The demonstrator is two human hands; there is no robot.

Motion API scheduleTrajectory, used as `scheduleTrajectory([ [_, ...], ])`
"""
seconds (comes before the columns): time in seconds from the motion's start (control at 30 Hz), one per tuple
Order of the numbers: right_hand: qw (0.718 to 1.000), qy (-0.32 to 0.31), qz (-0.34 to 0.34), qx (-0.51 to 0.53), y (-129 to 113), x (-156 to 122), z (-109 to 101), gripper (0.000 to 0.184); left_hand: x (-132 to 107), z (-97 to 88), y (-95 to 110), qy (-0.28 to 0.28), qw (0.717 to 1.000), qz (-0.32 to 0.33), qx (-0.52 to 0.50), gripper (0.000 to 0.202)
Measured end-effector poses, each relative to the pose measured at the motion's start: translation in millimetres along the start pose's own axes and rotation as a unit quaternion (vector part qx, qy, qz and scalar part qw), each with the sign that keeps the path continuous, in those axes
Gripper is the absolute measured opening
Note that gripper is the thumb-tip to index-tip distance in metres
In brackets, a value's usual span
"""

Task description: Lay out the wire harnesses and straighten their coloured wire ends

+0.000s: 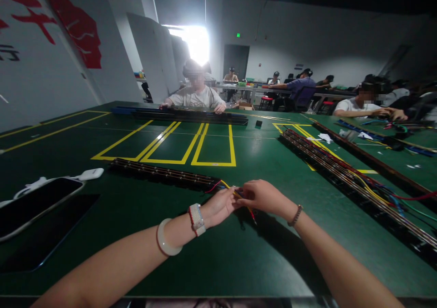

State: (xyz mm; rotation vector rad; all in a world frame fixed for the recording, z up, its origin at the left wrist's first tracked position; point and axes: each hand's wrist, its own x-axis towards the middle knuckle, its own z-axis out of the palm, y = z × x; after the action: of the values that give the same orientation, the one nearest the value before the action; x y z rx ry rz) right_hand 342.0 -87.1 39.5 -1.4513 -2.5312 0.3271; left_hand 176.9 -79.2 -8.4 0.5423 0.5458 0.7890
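Note:
A long black bar with metal strips (164, 173) lies across the green table, and wires come out of its right end. The yellow wire (224, 183) and a thin red wire (212, 188) run from that end towards my hands. My left hand (219, 206), palm turned up, has its fingers closed around the wires. Pressed against it, my right hand (264, 196) pinches the same bundle between thumb and fingers. Below the hands hang red wire ends (251, 214) with bare tips. The exact grip points are hidden by my fingers.
Phone-like black slabs (41, 203) and a white cable plug (91, 174) lie at the left. More wired bars (341, 176) stretch along the right. Yellow tape rectangles (215, 164) mark the table. Across it a person (200, 96) holds a long dark bar (191, 116).

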Motion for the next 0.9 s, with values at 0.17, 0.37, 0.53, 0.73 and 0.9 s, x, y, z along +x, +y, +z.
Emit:
scheduleTrajectory([
  [0.17, 0.999, -0.03, 0.008, -0.017, -1.0, -1.4, -0.5, 0.024, -0.2, -0.4, -1.0, 0.005, 1.0, -0.006, -0.008, 0.016],
  [0.37, 0.992, 0.009, 0.047, -0.114, 1.6, -0.6, -5.5, 0.029, 0.7, -0.4, -3.4, 0.012, 1.0, 0.003, 0.019, 0.018],
  [0.53, 0.978, 0.047, 0.107, -0.174, 12.6, 4.2, 2.5, 0.029, -3.7, 0.1, -0.7, 0.038, 0.998, -0.006, 0.057, 0.02],
  [0.73, 0.976, 0.09, 0.138, -0.146, 24.6, 17.8, 19.2, 0.027, -6.0, -0.4, 4.3, 0.029, 0.997, -0.037, 0.058, 0.022],
  [0.9, 0.975, 0.097, 0.146, -0.137, 30.3, 28.2, 30.1, 0.024, -5.3, -2.4, 6.3, 0.031, 0.997, -0.06, 0.047, 0.022],
])
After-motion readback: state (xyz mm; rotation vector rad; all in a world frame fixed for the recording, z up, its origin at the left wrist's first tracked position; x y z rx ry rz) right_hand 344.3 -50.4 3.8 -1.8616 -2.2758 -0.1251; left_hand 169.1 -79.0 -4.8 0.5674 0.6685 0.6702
